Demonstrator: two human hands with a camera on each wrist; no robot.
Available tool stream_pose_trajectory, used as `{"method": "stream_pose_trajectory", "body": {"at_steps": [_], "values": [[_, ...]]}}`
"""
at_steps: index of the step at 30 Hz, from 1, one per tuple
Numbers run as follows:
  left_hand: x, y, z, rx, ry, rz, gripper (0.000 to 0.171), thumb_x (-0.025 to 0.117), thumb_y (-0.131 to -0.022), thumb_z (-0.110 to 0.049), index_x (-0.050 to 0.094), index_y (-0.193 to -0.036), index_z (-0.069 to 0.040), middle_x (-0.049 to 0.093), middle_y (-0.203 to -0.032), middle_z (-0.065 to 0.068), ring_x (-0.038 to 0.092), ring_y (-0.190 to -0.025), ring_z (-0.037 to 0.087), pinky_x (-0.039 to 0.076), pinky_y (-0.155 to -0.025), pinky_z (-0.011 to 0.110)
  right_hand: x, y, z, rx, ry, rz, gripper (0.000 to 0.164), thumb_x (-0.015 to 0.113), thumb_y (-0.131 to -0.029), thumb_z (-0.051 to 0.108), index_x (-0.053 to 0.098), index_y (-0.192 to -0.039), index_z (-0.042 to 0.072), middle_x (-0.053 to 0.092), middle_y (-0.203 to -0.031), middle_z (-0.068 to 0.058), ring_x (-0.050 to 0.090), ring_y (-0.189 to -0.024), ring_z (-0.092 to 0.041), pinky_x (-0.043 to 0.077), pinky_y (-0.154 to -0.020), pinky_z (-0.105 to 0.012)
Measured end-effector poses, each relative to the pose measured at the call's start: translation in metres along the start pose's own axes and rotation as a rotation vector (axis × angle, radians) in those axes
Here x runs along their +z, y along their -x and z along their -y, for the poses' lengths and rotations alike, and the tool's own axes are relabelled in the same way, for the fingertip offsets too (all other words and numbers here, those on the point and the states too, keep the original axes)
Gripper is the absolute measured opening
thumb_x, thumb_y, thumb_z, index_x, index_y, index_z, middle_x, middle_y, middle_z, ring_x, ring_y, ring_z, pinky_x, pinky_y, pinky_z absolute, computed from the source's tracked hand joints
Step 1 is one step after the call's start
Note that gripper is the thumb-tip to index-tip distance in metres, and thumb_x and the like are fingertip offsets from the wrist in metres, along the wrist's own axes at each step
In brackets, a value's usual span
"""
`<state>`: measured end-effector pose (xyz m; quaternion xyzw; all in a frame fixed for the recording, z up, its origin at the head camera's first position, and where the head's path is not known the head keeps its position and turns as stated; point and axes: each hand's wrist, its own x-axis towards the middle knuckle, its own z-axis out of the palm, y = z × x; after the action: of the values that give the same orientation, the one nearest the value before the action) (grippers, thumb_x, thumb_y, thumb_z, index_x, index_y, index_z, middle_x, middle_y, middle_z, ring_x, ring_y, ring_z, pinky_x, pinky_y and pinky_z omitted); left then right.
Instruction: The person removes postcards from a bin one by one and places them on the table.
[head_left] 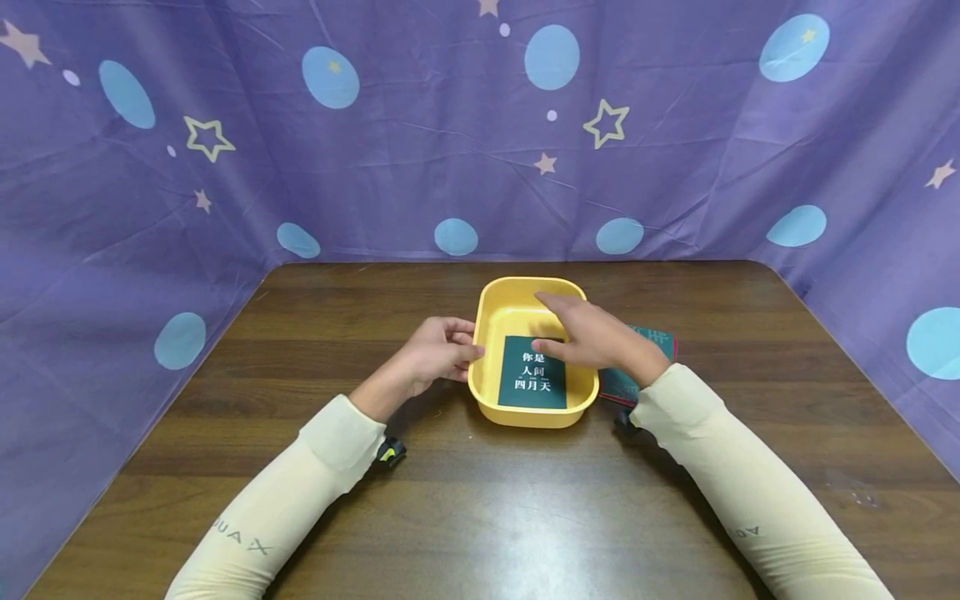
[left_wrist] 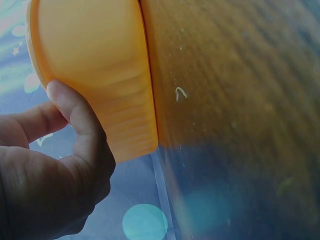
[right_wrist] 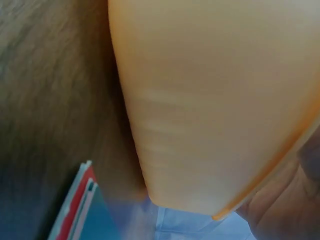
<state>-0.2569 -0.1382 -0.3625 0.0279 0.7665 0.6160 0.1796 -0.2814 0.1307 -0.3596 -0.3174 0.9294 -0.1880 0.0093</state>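
A yellow plastic tub (head_left: 532,418) stands on the table, and its outer wall fills much of both wrist views. Inside lies a dark green book (head_left: 517,396) with white Chinese characters on its cover, flat on the bottom. My left hand (head_left: 435,354) grips the tub's left rim, thumb at the edge and fingers along the outer side. Over the tub's right side reaches my right hand (head_left: 592,333), its fingers extended and thumb spread above the book. Nothing is visible in its grasp. Whether that thumb touches the book, I cannot tell.
Right of the tub, partly under the right wrist, lie stacked teal books with red edges (head_left: 660,337); their edges (right_wrist: 75,205) show in the right wrist view. The brown wooden table (head_left: 360,308) ends at a purple patterned curtain (head_left: 420,150).
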Motion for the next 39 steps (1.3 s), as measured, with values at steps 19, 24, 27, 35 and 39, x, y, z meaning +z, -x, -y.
{"method": "stream_pose_trajectory", "body": {"at_steps": [19, 24, 27, 35, 39], "values": [[0.0, 0.001, -0.001, -0.009, 0.001, 0.0, 0.047, 0.068, -0.094, 0.004, 0.052, -0.138, 0.008, 0.059, -0.101, 0.01, 0.059, -0.069, 0.017, 0.061, -0.059, 0.026, 0.014, -0.004, 0.006, 0.017, 0.158, 0.068, 0.086, 0.067, -0.093, 0.06, 0.042, -0.156, 0.006, 0.057, -0.146, -0.016, 0.053, -0.134, -0.034, 0.044, -0.112, -0.053], [0.0, 0.001, -0.001, -0.01, -0.001, -0.003, 0.045, 0.068, -0.094, 0.003, 0.053, -0.136, 0.007, 0.059, -0.101, 0.01, 0.058, -0.069, 0.016, 0.06, -0.059, 0.026, 0.016, -0.006, 0.006, 0.017, 0.212, 0.106, 0.094, 0.067, -0.088, 0.068, 0.042, -0.156, 0.008, 0.061, -0.141, -0.013, 0.056, -0.128, -0.032, 0.042, -0.112, -0.055], [0.001, 0.002, -0.001, -0.011, -0.001, -0.004, 0.045, 0.068, -0.094, 0.004, 0.053, -0.136, 0.007, 0.059, -0.101, 0.01, 0.059, -0.069, 0.017, 0.06, -0.059, 0.026, 0.015, -0.006, 0.007, 0.039, 0.226, 0.135, 0.1, 0.068, -0.083, 0.074, 0.043, -0.156, 0.01, 0.061, -0.14, -0.012, 0.055, -0.129, -0.032, 0.039, -0.113, -0.056], [0.001, 0.001, 0.0, -0.009, -0.003, -0.002, 0.045, 0.068, -0.094, 0.003, 0.053, -0.136, 0.007, 0.06, -0.101, 0.01, 0.059, -0.069, 0.017, 0.06, -0.059, 0.026, 0.016, -0.007, 0.01, 0.05, 0.276, 0.206, 0.11, 0.074, -0.072, 0.08, 0.046, -0.154, 0.012, 0.066, -0.136, -0.007, 0.062, -0.12, -0.023, 0.034, -0.115, -0.053], [0.001, 0.002, -0.001, -0.01, -0.001, -0.002, 0.045, 0.068, -0.094, 0.003, 0.053, -0.136, 0.007, 0.06, -0.101, 0.01, 0.06, -0.069, 0.017, 0.06, -0.059, 0.026, 0.015, -0.008, 0.011, 0.066, 0.274, 0.218, 0.109, 0.076, -0.072, 0.078, 0.046, -0.155, 0.013, 0.061, -0.143, -0.007, 0.058, -0.127, -0.025, 0.034, -0.115, -0.053]]}}
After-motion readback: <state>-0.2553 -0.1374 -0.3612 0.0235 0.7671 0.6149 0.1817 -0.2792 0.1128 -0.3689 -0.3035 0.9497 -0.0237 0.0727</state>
